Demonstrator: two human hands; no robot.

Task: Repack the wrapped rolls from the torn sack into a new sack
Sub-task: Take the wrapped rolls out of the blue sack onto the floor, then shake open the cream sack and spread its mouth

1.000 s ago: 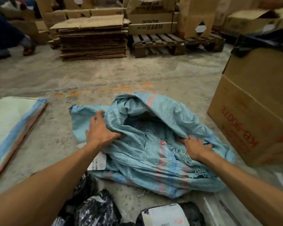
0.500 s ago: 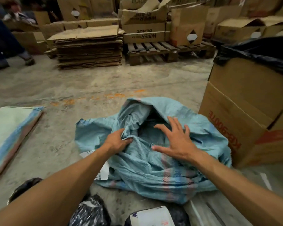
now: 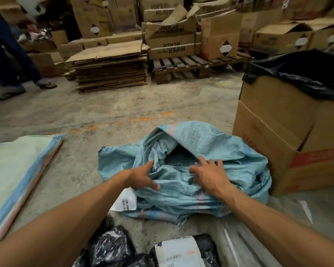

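The torn light-blue woven sack (image 3: 210, 143) lies crumpled on the concrete floor, its dark mouth facing up and frayed threads along its edges. My left hand (image 3: 143, 176) rests on the left side of the mouth with forefinger and thumb spread over the cloth. At the mouth's near rim, my right hand (image 3: 208, 174) has its fingers curled into the fabric. Black plastic-wrapped rolls (image 3: 112, 247) lie near my body, one with a white label (image 3: 177, 251). A flat pale-green sack (image 3: 17, 170) with blue and pink stripes lies at the left.
A big cardboard box (image 3: 274, 120) lined with a black bag stands right beside the sack. Farther back are a stack of flattened cardboard (image 3: 110, 68), a wooden pallet (image 3: 181, 66) and many boxes. A person's legs (image 3: 10, 54) stand far left. A white label sheet (image 3: 125, 201) sticks out under the sack.
My right hand dropped from hovering open over the mouth onto its near rim and curled into the cloth. My left hand loosened its grip and spread its fingers. The view tilted up.
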